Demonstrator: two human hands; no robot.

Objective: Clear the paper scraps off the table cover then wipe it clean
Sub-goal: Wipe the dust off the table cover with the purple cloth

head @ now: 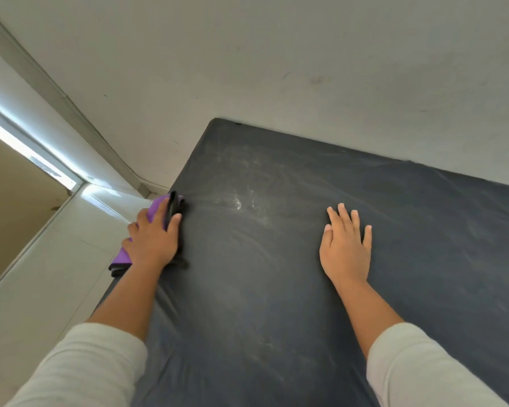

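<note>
No scraps show on the cover (306,289), so wiping remains: left hand (152,239) presses the cloth (156,208) at the counter's edge, right hand (346,245) flat, fingers spread, holding nothing.

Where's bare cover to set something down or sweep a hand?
Free: the cover between left hand and right hand; the far stretch along the wall; the part right of the right hand. Crowded only at the left edge, where the left hand presses the cloth.
</note>
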